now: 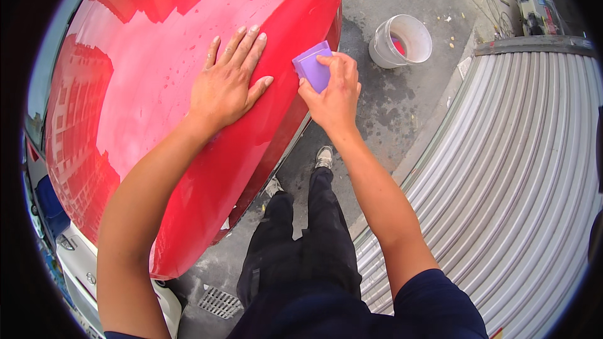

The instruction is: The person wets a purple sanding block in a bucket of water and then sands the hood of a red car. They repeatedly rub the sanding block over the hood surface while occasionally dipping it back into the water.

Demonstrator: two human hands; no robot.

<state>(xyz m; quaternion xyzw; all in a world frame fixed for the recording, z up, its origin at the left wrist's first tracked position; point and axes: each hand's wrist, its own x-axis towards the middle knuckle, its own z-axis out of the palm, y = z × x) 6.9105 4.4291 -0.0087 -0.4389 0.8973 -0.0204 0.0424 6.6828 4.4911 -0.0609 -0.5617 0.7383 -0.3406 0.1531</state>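
One purple block (pixel 315 74), clasped in the right grip (pixel 336 91), juts out to its left, apparently touching the red panel (pixel 157 100).

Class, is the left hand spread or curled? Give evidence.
Spread: the left hand lies palm-down on the red panel, fingers extended.

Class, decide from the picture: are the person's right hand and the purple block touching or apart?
Touching: the head view shows the right hand gripping the purple block, its fingers overlapping the block's edge.
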